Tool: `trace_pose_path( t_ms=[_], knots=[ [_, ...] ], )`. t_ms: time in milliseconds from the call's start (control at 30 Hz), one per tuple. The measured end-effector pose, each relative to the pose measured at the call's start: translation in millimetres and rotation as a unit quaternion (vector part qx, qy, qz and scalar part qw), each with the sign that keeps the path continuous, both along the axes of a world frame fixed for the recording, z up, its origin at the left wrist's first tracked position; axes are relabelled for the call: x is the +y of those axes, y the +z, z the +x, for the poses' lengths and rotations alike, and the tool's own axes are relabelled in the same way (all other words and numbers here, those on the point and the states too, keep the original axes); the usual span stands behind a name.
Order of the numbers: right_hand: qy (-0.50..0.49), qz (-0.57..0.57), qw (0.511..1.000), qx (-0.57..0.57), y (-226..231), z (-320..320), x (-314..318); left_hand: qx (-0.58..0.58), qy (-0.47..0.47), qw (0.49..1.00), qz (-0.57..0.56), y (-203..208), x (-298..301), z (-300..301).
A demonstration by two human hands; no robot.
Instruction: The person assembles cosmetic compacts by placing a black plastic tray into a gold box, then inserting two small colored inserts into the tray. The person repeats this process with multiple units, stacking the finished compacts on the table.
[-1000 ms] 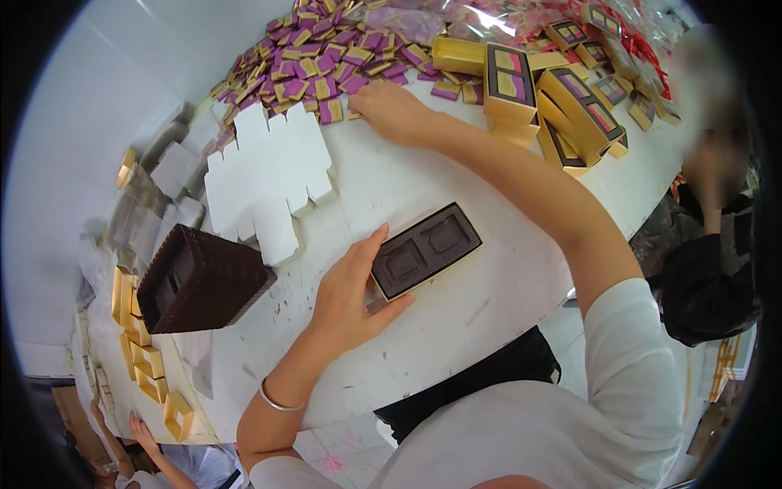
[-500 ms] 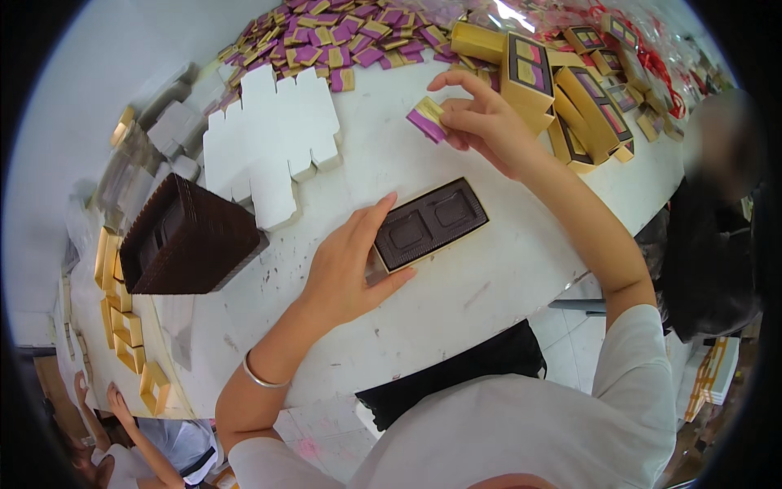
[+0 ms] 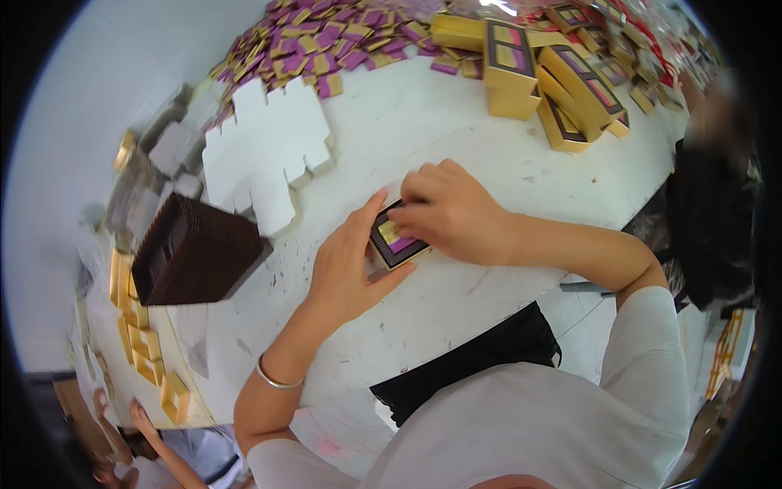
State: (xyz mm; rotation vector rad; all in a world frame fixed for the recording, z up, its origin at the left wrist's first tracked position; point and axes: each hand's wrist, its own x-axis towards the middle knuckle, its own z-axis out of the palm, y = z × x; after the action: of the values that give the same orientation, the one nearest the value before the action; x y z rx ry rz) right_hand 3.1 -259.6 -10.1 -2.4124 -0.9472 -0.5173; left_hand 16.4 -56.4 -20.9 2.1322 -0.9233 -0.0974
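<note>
On the white table in front of me lies a shallow gold box with a dark brown plastic insert. My left hand grips its left end, thumb on the near edge and fingers on the far edge. Inside the left hollow of the insert sits a small purple and gold packet. My right hand is over the box with its fingers bent, and its fingertips are on that packet. The right half of the box is hidden beneath this hand.
A tall stack of brown inserts and white folded cartons stand at left. Loose purple and gold packets are heaped at the back. Filled gold boxes stand back right. Gold frames line the left edge near another person's hand.
My right hand has come down and nearer, bringing the packet from above the table into the left hollow of the insert. My left hand still holds the box.
</note>
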Motion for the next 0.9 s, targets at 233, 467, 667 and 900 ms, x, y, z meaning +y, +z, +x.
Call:
trace_pose_path(
  t_ms=[233,467,667,900],
  knots=[
    [0.072,-0.285,0.946,-0.133,20,-15,5,0.015,0.015,0.999,0.032,8,-2,-3],
    [-0.004,-0.148,0.982,-0.116,52,-1,-28,-0.014,0.002,1.000,0.025,3,0,-1],
    [-0.344,-0.208,0.905,-0.140,135,96,-211,-0.006,-0.002,0.999,0.045,4,2,1],
    [-0.334,-0.279,0.838,0.330,28,239,-387,-0.026,-0.044,0.998,0.035,-3,-2,10]
  ],
)
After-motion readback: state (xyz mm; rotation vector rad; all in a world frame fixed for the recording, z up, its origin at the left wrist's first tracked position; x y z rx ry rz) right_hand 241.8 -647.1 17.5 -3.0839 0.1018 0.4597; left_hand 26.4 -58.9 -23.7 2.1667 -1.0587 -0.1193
